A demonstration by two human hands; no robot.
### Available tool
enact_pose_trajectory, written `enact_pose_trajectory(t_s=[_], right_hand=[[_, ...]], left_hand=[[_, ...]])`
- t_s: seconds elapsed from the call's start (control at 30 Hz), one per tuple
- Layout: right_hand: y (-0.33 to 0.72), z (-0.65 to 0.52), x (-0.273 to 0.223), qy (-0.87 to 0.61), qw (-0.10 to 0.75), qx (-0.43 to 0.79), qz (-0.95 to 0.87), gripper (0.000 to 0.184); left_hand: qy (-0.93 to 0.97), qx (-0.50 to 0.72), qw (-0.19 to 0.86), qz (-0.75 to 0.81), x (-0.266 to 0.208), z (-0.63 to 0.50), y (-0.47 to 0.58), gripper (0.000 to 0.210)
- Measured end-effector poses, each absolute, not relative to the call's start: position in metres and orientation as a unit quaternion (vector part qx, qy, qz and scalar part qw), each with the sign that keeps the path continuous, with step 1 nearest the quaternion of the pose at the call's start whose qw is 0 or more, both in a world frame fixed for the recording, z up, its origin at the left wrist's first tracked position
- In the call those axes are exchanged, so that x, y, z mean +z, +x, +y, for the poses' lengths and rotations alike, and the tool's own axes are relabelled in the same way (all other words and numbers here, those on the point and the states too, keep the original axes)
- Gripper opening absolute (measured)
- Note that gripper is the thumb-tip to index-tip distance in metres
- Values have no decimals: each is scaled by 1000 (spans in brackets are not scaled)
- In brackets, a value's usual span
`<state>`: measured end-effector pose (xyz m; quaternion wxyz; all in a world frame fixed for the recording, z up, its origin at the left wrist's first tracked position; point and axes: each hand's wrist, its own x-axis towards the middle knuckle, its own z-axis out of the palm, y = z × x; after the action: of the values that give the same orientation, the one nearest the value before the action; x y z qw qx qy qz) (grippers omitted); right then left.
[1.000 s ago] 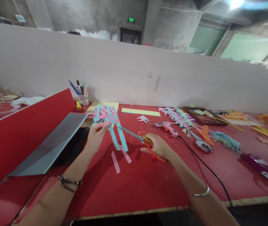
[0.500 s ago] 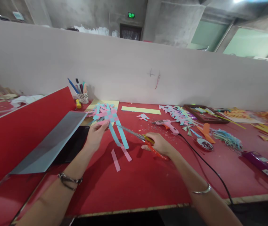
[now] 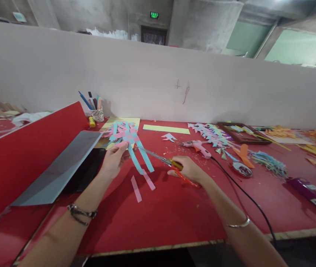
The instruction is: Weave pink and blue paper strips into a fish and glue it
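Note:
My left hand [image 3: 116, 157] pinches a woven piece of pink and blue paper strips [image 3: 130, 138], raised over the table. Two long blue tails hang from it toward me. In my right hand [image 3: 187, 168] are scissors [image 3: 176, 165] with red and yellow handles. Their blades point left and reach the right blue tail near the weave; whether they are parted I cannot make out. Two cut pink strips [image 3: 136, 189] lie on the red table below. Behind the woven piece sits a heap of pink and blue paper strips [image 3: 116, 128].
A pink glue gun [image 3: 199, 148] with a black cord lies right of centre. Beyond it are folded paper chains [image 3: 209, 134] and a brown tray [image 3: 243, 133]. A purple power strip [image 3: 310, 193] lies far right. A pen cup [image 3: 97, 114] and red board [image 3: 35, 155] stand left.
The blue tails have shifted slightly right and up. The scissors stay at the right tail, and both hands keep their hold almost in place.

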<state>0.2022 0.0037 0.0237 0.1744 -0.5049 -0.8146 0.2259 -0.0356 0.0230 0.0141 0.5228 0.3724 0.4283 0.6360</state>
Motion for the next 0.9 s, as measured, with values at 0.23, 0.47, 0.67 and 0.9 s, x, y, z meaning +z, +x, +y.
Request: enact_pose_trajectory(t_s=[0.23,0.47,0.67,0.9], right_hand=[[202,2,27,-507,167,234,-812,41],[201,1,31,-519,163,241,-804,40],[202,1,31,-532,158,248,-794,40],[205,3,29,-527,155,242,-800,40]], left_hand=[[349,636,538,430,17,21,-35,36],[341,644,538,425,16,21,-35,37],[326,650,535,430,15,23,-35,34],[324,647,542,428,17,21,-34,33]])
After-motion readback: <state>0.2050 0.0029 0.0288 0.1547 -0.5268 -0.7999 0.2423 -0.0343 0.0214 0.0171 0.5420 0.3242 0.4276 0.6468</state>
